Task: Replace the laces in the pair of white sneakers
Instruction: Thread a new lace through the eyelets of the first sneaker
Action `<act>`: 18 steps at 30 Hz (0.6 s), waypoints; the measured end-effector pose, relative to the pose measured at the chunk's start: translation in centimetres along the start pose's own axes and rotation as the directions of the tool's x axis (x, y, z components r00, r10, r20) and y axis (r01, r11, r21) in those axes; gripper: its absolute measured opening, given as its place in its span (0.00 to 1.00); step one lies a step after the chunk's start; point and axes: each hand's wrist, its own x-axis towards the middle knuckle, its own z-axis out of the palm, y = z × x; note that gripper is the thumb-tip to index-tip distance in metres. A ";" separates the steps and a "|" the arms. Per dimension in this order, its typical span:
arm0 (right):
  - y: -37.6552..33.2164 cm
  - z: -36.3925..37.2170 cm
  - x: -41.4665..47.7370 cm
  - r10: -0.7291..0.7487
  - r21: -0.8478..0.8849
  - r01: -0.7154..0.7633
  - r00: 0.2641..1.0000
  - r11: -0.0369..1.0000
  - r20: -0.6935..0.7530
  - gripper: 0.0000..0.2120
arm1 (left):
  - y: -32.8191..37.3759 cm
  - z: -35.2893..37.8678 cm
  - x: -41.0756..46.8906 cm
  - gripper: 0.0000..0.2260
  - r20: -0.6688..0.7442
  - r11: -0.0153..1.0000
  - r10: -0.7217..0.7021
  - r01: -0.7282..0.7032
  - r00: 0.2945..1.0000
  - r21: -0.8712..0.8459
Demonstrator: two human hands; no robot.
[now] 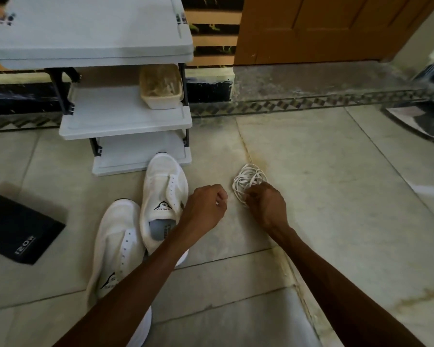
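Two white sneakers with bare eyelets lie on the tiled floor, toes pointing away from me: the far sneaker (pixel 164 194) and the near sneaker (pixel 115 249), partly under my left forearm. A tangled bundle of white laces (pixel 247 180) lies on the floor to their right. My right hand (pixel 266 207) rests on the near edge of the bundle, fingers pinched into the strands. My left hand (pixel 203 209) hovers between the far sneaker and the bundle, fingers curled closed, with a small pale bit at the fingertips that I cannot identify.
A white three-tier shoe rack (pixel 125 121) stands behind the sneakers, with a beige basket (pixel 161 87) on its middle shelf. A black box (pixel 18 226) lies on the floor at the left. A brown door (pixel 336 28) and a mat (pixel 421 121) are at the far right.
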 end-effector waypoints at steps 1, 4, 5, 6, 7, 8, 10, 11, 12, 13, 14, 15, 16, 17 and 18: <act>0.1 0.0 -0.5 0.012 0.042 -0.012 1.000 0.999 0.001 0.04 | 0.0 0.3 -0.1 0.06 0.015 1.000 -0.008 0.008 1.000 -0.005; 0.8 -0.4 -2.6 0.044 0.148 -0.051 0.998 0.988 0.053 0.05 | -0.1 1.4 -0.9 0.07 0.059 0.999 -0.022 0.023 0.998 -0.027; 1.0 -0.7 -3.4 0.059 0.199 -0.073 0.995 0.977 0.075 0.05 | 0.0 1.8 -1.3 0.06 0.071 0.999 -0.028 0.030 0.997 -0.023; 1.2 -1.1 -4.1 0.082 0.258 -0.103 0.993 0.961 0.089 0.04 | 0.0 2.1 -1.7 0.06 0.080 0.999 -0.032 0.034 0.996 -0.018; 1.3 -1.4 -4.7 0.119 0.316 -0.145 0.988 0.937 0.101 0.04 | 0.1 2.5 -2.1 0.06 0.090 0.999 -0.042 0.044 0.995 -0.014; 1.3 -1.7 -5.4 0.172 0.374 -0.205 0.978 0.905 0.120 0.05 | 0.3 2.8 -2.7 0.06 0.107 0.998 -0.060 0.063 0.992 -0.018; 1.2 -2.2 -6.6 0.278 0.471 -0.331 0.944 0.818 0.180 0.04 | 0.5 3.7 -3.6 0.06 0.159 0.988 -0.119 0.133 0.980 -0.083; 1.0 -2.3 -7.2 0.310 0.504 -0.368 0.930 0.781 0.199 0.04 | 0.6 4.1 -4.1 0.06 0.185 0.981 -0.138 0.160 0.973 -0.108; 0.9 -2.4 -7.7 0.330 0.532 -0.388 0.921 0.753 0.205 0.04 | 0.7 4.6 -4.6 0.05 0.206 0.980 -0.137 0.163 0.969 -0.116; 0.8 -2.5 -8.2 0.350 0.557 -0.401 0.915 0.728 0.200 0.04 | 0.9 5.0 -5.0 0.04 0.213 0.983 -0.123 0.149 0.969 -0.110; 0.7 -2.6 -8.7 0.372 0.581 -0.413 0.907 0.702 0.196 0.04 | 1.0 5.5 -5.5 0.02 0.217 0.984 -0.106 0.134 0.970 -0.121; 0.6 -2.6 -9.2 0.393 0.602 -0.427 0.898 0.674 0.197 0.04 | 1.2 5.8 -6.0 0.04 0.223 0.982 -0.094 0.128 0.970 -0.140; 0.6 -2.6 -9.5 0.413 0.620 -0.446 0.887 0.646 0.207 0.03 | 1.4 6.1 -6.3 0.06 0.239 0.977 -0.086 0.129 0.967 -0.168; 0.6 -2.6 -9.8 0.431 0.632 -0.463 0.875 0.621 0.219 0.02 | 1.6 6.4 -6.6 0.08 0.255 0.974 -0.087 0.136 0.963 -0.183; 0.6 -2.6 -10.0 0.443 0.642 -0.474 0.868 0.602 0.225 0.02 | 1.8 6.7 -6.8 0.08 0.263 0.973 -0.091 0.142 0.961 -0.183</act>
